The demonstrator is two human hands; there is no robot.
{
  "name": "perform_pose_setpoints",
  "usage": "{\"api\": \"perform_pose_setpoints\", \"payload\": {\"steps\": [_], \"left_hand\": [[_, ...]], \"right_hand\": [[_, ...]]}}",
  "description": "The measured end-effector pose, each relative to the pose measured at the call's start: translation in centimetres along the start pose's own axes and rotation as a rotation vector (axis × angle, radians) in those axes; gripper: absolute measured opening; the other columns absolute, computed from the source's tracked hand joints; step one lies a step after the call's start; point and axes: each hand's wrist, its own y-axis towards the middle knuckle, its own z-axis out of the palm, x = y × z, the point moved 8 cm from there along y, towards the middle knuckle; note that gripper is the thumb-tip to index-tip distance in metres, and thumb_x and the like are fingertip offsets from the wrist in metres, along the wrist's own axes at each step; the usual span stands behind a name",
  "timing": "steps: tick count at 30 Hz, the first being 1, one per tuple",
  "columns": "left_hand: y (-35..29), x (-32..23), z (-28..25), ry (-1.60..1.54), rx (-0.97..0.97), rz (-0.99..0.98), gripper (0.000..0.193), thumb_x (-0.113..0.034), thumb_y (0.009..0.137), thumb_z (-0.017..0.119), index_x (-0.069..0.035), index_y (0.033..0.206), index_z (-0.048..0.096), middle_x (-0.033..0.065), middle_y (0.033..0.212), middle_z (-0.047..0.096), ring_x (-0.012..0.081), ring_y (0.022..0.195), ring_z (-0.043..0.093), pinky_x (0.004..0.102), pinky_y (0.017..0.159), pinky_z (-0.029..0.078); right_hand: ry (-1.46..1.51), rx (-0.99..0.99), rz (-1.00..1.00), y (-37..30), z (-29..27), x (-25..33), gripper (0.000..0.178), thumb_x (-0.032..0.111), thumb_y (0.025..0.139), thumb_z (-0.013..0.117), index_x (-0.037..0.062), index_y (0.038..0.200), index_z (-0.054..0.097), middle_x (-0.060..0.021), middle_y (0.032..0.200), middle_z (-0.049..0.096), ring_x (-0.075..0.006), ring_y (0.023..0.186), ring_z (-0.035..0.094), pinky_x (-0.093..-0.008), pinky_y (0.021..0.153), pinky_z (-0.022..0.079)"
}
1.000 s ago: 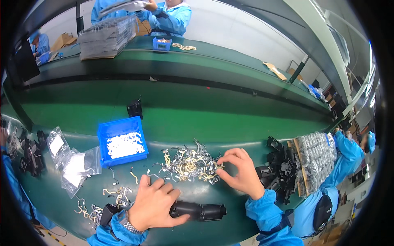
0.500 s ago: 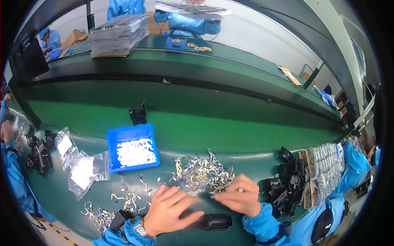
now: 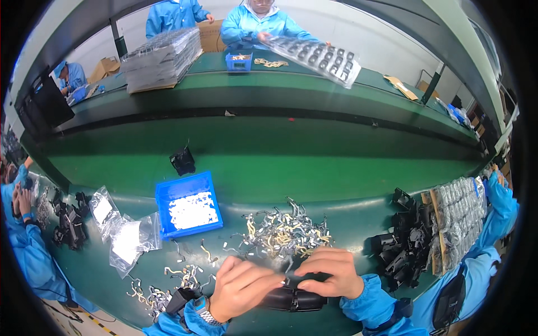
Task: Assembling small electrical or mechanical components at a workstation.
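Observation:
My left hand [image 3: 245, 287] is closed in a pinch at the near middle of the table. At its fingertips is a short grey wire with a small white connector [image 3: 288, 270]. Facing it, my right hand [image 3: 332, 273] has thumb and forefinger a little apart, their tips close to the wire. Below both hands lies a black plastic housing [image 3: 296, 301], partly covered by them. Just beyond is a loose heap of short grey and yellow connector wires [image 3: 286, 231]. A smaller group of such wires [image 3: 157, 299] lies left of my left hand.
A blue bin [image 3: 219, 222] of small white parts stands left of the heap, near clear plastic bags [image 3: 128, 241]. Black housings [image 3: 403, 243] pile up at right beside wrapped trays [image 3: 457, 224]. One black part [image 3: 183, 161] sits farther back. Co-workers surround the bench.
My hands have come closer together over the black housing, with the wire now between their fingertips. Across the bench, a co-worker has lowered a clear tray toward the right.

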Motion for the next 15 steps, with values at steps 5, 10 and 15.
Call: {"api": "perform_pose_setpoints", "payload": {"steps": [5, 10, 15], "left_hand": [[-0.3, -0.8, -0.3, 0.134, -0.016, 0.108, 0.032, -0.015, 0.07, 0.084, -0.017, 0.102, 0.083, -0.0066, 0.097, 0.076, 0.0105, 0.075, 0.064, 0.0307, 0.066, 0.039], [-0.1, -1.1, -0.8, 0.143, -0.133, 0.072, 0.033, -0.013, 0.068, 0.084, -0.017, 0.1, 0.083, -0.0068, 0.095, 0.077, 0.0098, 0.071, 0.063, 0.0292, 0.062, 0.037], [-0.2, -1.2, -0.6, 0.158, -0.133, 0.043, 0.023, -0.011, 0.072, 0.087, -0.016, 0.094, 0.083, -0.0068, 0.094, 0.078, 0.0086, 0.066, 0.062, 0.0288, 0.059, 0.036]], "right_hand": [[0.042, 0.089, 0.125, -0.1, 1.8, -0.1, 0.012, 0.012, 0.085, 0.086, 0.0039, 0.09, 0.079, -0.0066, 0.081, 0.076, -0.0186, 0.064, 0.065, -0.0315, 0.062, 0.052], [0.064, 0.062, 0.228, -0.8, 2.2, -0.7, 0.01, 0.011, 0.087, 0.084, 0.003, 0.09, 0.078, -0.0067, 0.08, 0.075, -0.0183, 0.064, 0.065, -0.0321, 0.063, 0.052], [-0.052, -0.01, 0.065, -0.8, 2.1, 0.1, 0.009, 0.011, 0.088, 0.083, 0.0044, 0.091, 0.078, -0.0066, 0.087, 0.077, -0.0208, 0.075, 0.072, -0.0338, 0.068, 0.057]]}}
